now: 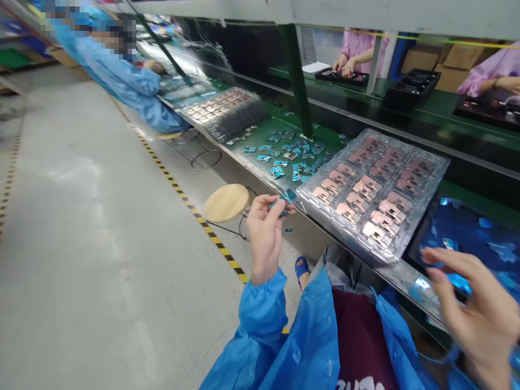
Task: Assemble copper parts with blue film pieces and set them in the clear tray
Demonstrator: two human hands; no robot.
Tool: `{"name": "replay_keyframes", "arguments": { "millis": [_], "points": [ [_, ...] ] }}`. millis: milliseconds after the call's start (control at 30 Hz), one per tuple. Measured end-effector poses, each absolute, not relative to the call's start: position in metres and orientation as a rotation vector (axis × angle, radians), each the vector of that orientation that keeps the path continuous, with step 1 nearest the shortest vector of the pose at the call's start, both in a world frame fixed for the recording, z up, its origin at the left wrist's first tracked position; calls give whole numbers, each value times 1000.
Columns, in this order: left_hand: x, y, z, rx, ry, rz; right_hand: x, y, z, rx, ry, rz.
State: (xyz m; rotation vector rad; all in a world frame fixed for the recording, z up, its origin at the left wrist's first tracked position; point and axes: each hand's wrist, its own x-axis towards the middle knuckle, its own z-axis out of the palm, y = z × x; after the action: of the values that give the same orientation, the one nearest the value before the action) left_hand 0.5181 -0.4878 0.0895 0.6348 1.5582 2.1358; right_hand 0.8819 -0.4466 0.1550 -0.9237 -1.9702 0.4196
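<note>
My left hand (pixel 266 233) is closed in a pinch on a small blue-filmed metal plate (pixel 289 196), just off the front edge of the bench. My right hand (pixel 479 303) has thumb and fingers apart, with nothing visible between them. It hovers over a dark tray (pixel 418 233) strewn with shiny blue film pieces (pixel 504 252). Between the hands stands a stack of clear plastic trays (pixel 345 222), its top one filled with rows of copper-coloured plates (pixel 368 187). Many loose blue-filmed plates (pixel 298 168) lie scattered on the green bench top left of that stack.
Farther left is another tray stack (pixel 227 108), near a co-worker in blue (pixel 125 81). A green post (pixel 298 81) rises from the bench. A round wooden stool (pixel 227 202) stands on the floor at left. Across the line, co-workers in pink (pixel 377 57) handle black trays (pixel 349 77).
</note>
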Motion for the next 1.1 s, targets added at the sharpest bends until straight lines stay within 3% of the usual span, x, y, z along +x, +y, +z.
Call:
{"name": "replay_keyframes", "arguments": {
  "millis": [133,267,533,667,1100],
  "points": [
    [635,-501,117,794,1245,1910,834,-450,155,-801,-1939,785],
    [689,-497,123,970,1193,1788,840,-438,144,-878,-1799,851],
    [694,-491,132,1041,1215,1414,883,-431,146,-822,-1968,591],
    [700,-486,129,899,1176,1412,884,-430,139,-897,-1879,572],
    [712,-481,113,831,1081,1411,889,-436,128,-834,-1927,-108]
  ]
}}
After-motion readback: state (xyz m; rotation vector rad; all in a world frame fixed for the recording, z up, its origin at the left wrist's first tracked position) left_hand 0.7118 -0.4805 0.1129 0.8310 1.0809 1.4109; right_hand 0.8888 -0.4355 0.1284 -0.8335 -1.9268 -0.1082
